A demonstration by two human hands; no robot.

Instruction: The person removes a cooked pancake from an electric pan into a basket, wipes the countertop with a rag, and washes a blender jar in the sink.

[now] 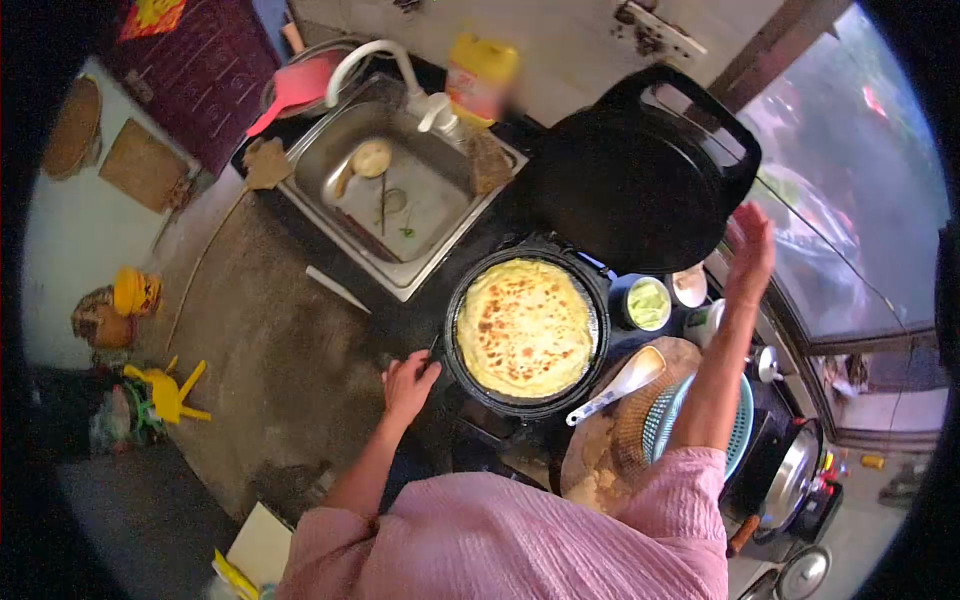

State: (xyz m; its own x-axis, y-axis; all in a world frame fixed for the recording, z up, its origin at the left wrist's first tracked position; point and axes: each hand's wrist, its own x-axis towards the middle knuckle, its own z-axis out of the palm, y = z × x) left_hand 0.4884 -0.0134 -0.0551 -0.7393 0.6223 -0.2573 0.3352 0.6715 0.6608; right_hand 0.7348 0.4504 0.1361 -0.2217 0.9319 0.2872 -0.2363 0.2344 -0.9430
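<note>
A round, browned flatbread [525, 328] lies in the black electric griddle [452, 372]. Its black lid [630, 185] stands raised behind it, with a loop handle at the upper right. My left hand [408, 387] is at the griddle's left side, thumb and fingers apart; whether it touches the rim is unclear. Beside the lid's right edge is my right hand [750, 250], fingers stretched upward; I cannot tell if they touch the lid. A spatula [620, 385] rests on a round wooden board [585, 450] to the right of the griddle.
A steel sink [330, 215] with a white faucet [395, 55] is at the upper left. Bowls, one with chopped greens [648, 304], stand right of the griddle. A blue basket [740, 430] sits under my right arm. A knife-like white strip [338, 288] lies by the counter edge.
</note>
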